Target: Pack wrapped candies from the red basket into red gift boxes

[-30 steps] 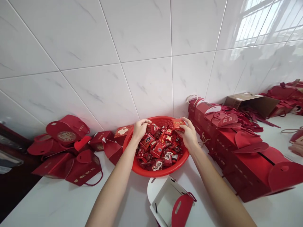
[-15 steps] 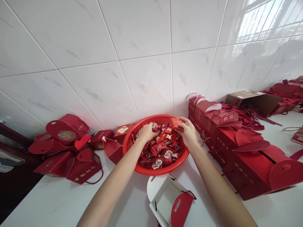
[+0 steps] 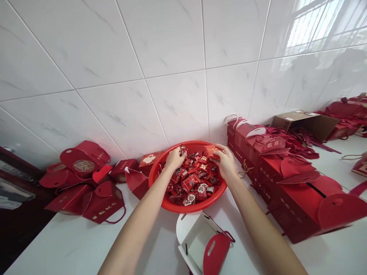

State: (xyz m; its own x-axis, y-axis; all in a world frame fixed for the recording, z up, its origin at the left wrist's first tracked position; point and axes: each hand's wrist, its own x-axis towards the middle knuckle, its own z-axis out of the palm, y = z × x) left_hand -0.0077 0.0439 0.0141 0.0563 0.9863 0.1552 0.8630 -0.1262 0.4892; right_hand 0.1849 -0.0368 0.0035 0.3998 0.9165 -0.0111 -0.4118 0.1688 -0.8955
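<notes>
A red plastic basket (image 3: 187,208) full of small wrapped candies (image 3: 191,181) stands against the tiled wall. Over its left side my left hand (image 3: 174,158) is closed, with a dark red wrapped candy (image 3: 182,151) at its fingertips. My right hand (image 3: 225,160), at the basket's right rim, pinches an orange-red candy packet (image 3: 212,150) between thumb and fingers. In front of the basket lies an open gift box (image 3: 197,238), white inside, with a red flap and a cord handle.
Several closed red gift boxes (image 3: 100,200) are piled at the left. A row of red boxes (image 3: 286,191) runs along the right side. Farther right are a brown cardboard box (image 3: 308,124) and dark red ribbons (image 3: 292,143). The white table (image 3: 71,244) meets the tiled wall (image 3: 177,103).
My left hand has shifted slightly left and its candy is raised a little off the pile. My right hand stays near the rim with its packet. The view has shifted slightly.
</notes>
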